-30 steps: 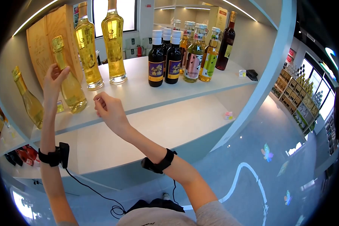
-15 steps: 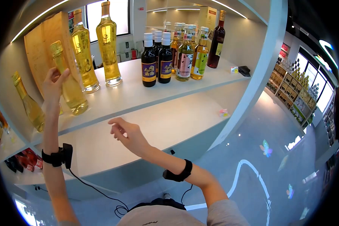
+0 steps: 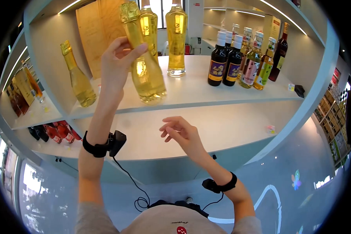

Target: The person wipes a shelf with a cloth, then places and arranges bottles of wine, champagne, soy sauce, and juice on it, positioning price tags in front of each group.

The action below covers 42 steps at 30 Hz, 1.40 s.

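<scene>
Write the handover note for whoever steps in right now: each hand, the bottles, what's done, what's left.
Left hand: shut round the neck of the gold-foil bottle, which tilts at the front edge of the upper shelf; cannot tell if its base is lifted.
Right hand: open, empty, lower, before the lower shelf.
A matching bottle stands further left on the upper shelf.
Done: bottle gripped.
Left: bottle not yet released.

the glass bottle [image 3: 146, 74] at upper centre is shining glossy and smooth, with crinkled gold foil [image 3: 128, 9] wrapping its top. the white shelf [image 3: 199, 91] is looking matt and smooth. the board [image 3: 93, 39] at upper left is showing pale, grainy wood. the dark bottles [image 3: 217, 58] are gleaming as glossy glass.
</scene>
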Each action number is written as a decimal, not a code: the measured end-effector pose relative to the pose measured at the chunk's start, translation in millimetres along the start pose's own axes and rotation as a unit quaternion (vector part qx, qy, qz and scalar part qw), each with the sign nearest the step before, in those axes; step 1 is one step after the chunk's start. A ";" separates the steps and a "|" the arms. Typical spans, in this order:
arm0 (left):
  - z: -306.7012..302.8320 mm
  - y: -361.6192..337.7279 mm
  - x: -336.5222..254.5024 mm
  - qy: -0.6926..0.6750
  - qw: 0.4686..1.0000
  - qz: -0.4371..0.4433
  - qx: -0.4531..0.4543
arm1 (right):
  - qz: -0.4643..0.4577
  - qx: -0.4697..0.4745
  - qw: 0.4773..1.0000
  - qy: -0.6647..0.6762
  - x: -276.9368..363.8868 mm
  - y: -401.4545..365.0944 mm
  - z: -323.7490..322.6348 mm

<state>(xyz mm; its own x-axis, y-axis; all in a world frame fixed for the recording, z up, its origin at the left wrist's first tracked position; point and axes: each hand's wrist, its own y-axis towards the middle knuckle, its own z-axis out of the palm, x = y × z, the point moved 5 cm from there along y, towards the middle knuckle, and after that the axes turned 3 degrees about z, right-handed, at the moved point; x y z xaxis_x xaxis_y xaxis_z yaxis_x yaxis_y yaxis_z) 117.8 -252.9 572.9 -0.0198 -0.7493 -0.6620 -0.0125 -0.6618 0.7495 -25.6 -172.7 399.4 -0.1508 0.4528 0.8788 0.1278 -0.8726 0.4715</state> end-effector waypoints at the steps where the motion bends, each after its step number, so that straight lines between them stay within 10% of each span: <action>1: 1.5 -7.8 -8.6 -0.012 1.000 -0.009 0.007 | 0.025 0.031 0.999 0.032 0.9 1.0 1.9; 19: -45.8 -146.2 -5.0 -0.024 0.987 -0.125 0.093 | 0.298 0.085 0.928 0.209 -29.8 -63.1 43.5; 34: -107.9 -216.3 173.9 0.101 0.958 -0.265 0.044 | 0.378 0.076 0.895 0.225 -224.6 -36.0 67.5; 42: -131.1 -196.8 252.5 0.174 0.975 -0.141 0.019 | 0.330 0.053 0.932 0.142 -295.9 10.6 84.5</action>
<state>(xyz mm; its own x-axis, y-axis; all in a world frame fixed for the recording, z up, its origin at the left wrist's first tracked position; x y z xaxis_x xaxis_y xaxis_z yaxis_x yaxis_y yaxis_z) 246.3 -314.9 257.8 0.3292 -0.5051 -0.7978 -0.0061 -0.8460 0.5331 103.1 -300.4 150.6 -0.2564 -0.2568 0.9318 0.3793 -0.9135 -0.1474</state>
